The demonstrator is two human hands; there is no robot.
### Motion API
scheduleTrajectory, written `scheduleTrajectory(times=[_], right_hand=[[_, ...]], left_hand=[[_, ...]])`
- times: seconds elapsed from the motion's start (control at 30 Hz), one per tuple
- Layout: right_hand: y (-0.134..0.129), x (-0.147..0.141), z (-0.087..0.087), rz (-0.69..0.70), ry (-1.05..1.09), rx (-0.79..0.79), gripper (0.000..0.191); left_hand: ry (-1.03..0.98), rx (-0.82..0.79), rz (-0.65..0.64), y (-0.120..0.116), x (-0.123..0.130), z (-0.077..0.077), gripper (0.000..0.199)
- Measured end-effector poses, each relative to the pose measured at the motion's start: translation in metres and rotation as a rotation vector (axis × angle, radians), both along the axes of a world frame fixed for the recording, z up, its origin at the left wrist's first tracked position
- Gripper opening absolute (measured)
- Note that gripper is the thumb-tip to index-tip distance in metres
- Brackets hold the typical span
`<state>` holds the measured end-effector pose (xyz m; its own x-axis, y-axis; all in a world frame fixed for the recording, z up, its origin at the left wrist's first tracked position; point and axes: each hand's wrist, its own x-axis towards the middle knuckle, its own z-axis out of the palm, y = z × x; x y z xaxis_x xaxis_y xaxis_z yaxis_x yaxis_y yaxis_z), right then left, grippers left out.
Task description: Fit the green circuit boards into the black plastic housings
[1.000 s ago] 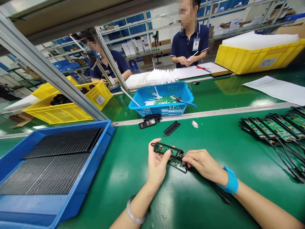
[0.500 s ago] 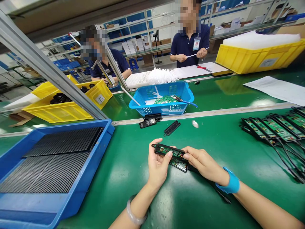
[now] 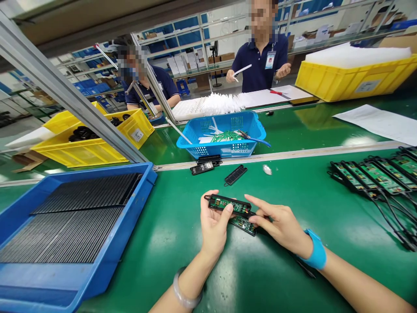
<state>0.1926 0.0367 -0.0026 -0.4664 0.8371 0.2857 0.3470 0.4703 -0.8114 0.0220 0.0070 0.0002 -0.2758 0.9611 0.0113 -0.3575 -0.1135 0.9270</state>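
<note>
My left hand (image 3: pixel 213 224) holds a narrow black plastic case (image 3: pixel 230 204) with a green circuit board inside, its thumb pressing on the board. A small loop sticks out at the case's left end, and red and yellow wires show at the right end. My right hand (image 3: pixel 280 224) pinches that right end, where the cable leaves, between thumb and a finger; its index finger is stretched out above. Beneath the held case lies a second circuit board in a black case (image 3: pixel 244 225), partly hidden. A black cable end (image 3: pixel 306 267) shows below my right wrist.
A blue tray (image 3: pixel 130 213) of black strips stands left. Ahead are loose black covers (image 3: pixel 235 175), a small clear bag (image 3: pixel 267 169) and a blue basket (image 3: pixel 221 150). Several cased boards with cables (image 3: pixel 378 176) lie right. Two co-workers (image 3: pixel 260 56) are across the bench.
My right index finger has lifted and straightened away from the case. The held case has shifted slightly left. Across the bench, one co-worker's hands have moved apart, a white strip in one.
</note>
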Motion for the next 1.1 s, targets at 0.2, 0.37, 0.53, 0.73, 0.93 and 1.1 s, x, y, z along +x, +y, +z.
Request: scheduleTrajectory(times=[0.2,0.37,0.53,0.73,0.93,1.1], right_hand=[[0.003,0.000,0.001,0.021,0.034,-0.182,0.044],[0.002,0.000,0.001,0.015,0.013,-0.045,0.039],[0.000,0.000,0.012,0.112,-0.100,-0.172,0.022],[-0.001,0.003,0.019,0.101,-0.171,-0.115,0.024],[-0.001,0.003,0.020,0.183,0.004,-0.108,0.021],[-0.004,0.000,0.007,0.126,-0.096,0.315,0.019]], left_hand=[[0.022,0.015,-0.009,-0.002,0.001,-0.003,0.047],[0.007,-0.012,-0.018,-0.001,0.001,-0.005,0.046],[0.027,0.052,-0.060,-0.003,0.002,-0.003,0.044],[-0.010,0.028,-0.145,-0.004,0.001,0.005,0.048],[-0.059,-0.280,-0.506,0.000,-0.012,0.015,0.060],[0.193,-0.330,-0.773,-0.003,-0.011,0.014,0.067]])
